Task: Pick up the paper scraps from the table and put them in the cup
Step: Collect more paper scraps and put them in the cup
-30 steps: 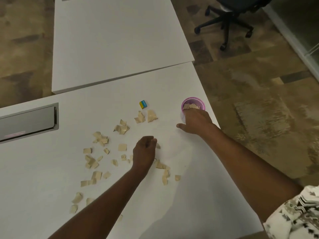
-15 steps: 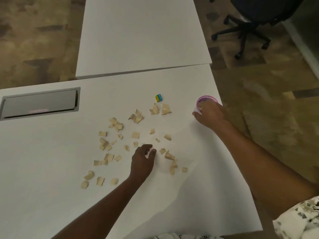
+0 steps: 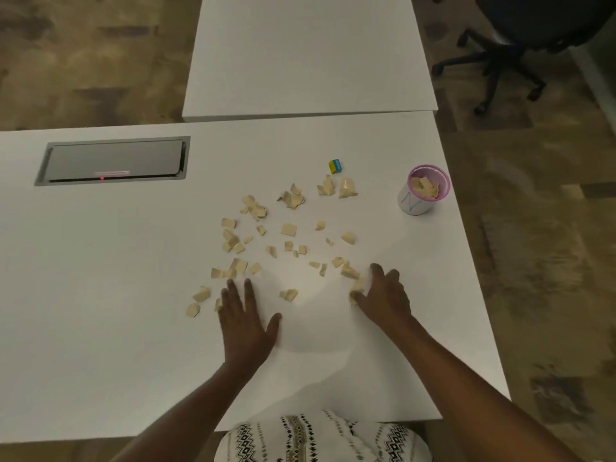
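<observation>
Dozens of tan paper scraps [image 3: 289, 229] lie scattered across the middle of the white table [image 3: 100, 295] in our head view, in a loose band from near our left hand to a small pile beside a yellow and blue block [image 3: 335, 166]. Our left hand [image 3: 245, 325] rests palm down on the table at the near edge of the scatter, its fingers straight and a little apart, thumb stuck out to the side, holding nothing; a few scraps lie just beside its fingertips. Our right hand [image 3: 386, 298] is also palm down, fingers loosely stretched and slightly apart, with its thumb touching a short line of scraps at its inner side; we see no scrap pinched in it. The cup [image 3: 413, 203], white with a pink rim and a blue scribble on its wall, stands upright near the right edge of the table, well apart from both hands, and already holds some scraps. Farther left a grey hatch [image 3: 113, 160] is set into the tabletop. Beyond it a second white table [image 3: 310, 55] butts against ours, and a dark office chair [image 3: 533, 35] stands on the floor at the upper right. Our patterned clothing [image 3: 320, 438] shows at the bottom edge.
</observation>
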Demonstrator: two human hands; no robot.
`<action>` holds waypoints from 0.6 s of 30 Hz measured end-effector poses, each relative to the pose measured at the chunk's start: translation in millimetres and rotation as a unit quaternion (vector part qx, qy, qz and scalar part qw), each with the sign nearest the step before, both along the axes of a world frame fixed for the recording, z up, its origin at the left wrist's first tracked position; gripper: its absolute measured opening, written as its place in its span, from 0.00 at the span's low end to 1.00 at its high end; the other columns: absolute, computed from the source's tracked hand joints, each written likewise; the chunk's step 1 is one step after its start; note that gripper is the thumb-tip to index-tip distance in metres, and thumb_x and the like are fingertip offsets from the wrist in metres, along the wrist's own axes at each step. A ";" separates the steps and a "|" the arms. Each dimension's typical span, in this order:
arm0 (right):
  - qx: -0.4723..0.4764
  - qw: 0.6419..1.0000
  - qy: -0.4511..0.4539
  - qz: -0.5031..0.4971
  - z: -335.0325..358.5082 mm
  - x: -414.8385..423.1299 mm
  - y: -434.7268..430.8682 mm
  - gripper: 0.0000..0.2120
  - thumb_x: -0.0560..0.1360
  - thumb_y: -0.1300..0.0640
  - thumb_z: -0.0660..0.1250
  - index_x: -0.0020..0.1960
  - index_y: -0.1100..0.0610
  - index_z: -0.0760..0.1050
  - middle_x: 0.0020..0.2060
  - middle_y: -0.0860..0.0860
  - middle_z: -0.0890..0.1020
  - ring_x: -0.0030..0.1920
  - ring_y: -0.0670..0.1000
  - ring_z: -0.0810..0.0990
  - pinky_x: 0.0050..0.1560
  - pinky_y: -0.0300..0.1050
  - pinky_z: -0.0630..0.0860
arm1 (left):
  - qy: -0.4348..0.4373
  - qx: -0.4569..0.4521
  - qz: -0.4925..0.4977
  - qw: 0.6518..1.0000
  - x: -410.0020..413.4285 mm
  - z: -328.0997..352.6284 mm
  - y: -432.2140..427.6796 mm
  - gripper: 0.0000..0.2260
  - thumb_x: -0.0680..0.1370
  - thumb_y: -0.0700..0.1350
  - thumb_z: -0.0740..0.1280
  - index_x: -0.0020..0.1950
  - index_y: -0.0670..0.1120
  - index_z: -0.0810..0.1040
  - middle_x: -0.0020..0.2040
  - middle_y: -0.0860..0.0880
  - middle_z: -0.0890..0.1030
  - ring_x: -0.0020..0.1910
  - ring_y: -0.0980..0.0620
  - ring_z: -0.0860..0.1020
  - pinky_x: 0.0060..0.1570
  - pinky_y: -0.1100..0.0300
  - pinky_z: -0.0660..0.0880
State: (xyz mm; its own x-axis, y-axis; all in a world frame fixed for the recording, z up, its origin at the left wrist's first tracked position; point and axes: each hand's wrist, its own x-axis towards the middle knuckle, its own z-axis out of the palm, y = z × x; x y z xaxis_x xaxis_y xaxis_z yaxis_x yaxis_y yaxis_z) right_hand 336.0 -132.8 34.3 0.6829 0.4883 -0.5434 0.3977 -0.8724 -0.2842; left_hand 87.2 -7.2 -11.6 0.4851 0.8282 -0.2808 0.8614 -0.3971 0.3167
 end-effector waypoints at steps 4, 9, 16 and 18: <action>-0.003 0.998 0.001 -0.062 -18.1 -26.0 0.5 0.35 0.72 0.49 0.73 0.73 0.54 0.60 0.60 0.60 0.66 0.58 0.65 0.73 0.55 0.53 0.74 | 0.046 -0.010 0.092 0.995 -43.8 -8.7 10.8 0.55 0.68 0.75 0.59 0.81 0.44 0.40 0.80 0.35 0.40 0.78 0.32 0.46 0.72 0.34 0.54; 0.026 0.997 -0.022 -0.064 -28.0 -41.2 21.5 0.29 0.75 0.56 0.71 0.71 0.57 0.63 0.60 0.61 0.67 0.57 0.64 0.75 0.57 0.54 0.75 | 0.052 -0.043 0.102 0.993 -58.7 -18.3 21.5 0.56 0.67 0.78 0.51 0.80 0.39 0.42 0.79 0.33 0.42 0.79 0.33 0.45 0.76 0.38 0.52; 0.129 0.992 -0.009 0.002 -27.0 -43.0 56.2 0.26 0.73 0.57 0.71 0.69 0.53 0.69 0.56 0.57 0.72 0.53 0.60 0.79 0.54 0.53 0.79 | 0.003 -0.030 -0.066 0.997 -17.4 -14.6 23.1 0.44 0.76 0.69 0.56 0.81 0.43 0.44 0.81 0.38 0.45 0.80 0.38 0.44 0.78 0.42 0.49; 0.130 0.990 -0.051 0.016 -23.4 -38.5 60.0 0.27 0.72 0.56 0.72 0.70 0.51 0.69 0.60 0.57 0.72 0.58 0.60 0.76 0.55 0.53 0.78 | -0.023 -0.006 -0.095 0.995 -10.4 -9.0 29.9 0.40 0.76 0.64 0.60 0.80 0.42 0.53 0.80 0.37 0.54 0.79 0.37 0.52 0.76 0.39 0.56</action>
State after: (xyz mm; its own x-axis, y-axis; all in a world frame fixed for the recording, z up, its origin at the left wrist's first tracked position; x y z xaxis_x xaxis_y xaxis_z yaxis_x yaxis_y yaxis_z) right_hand 297.5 -72.8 11.0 0.7101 0.6238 -0.3264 0.4612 -0.7624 -0.4539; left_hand 76.8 22.6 -20.6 0.6450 0.7176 -0.2629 0.7556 -0.5472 0.3602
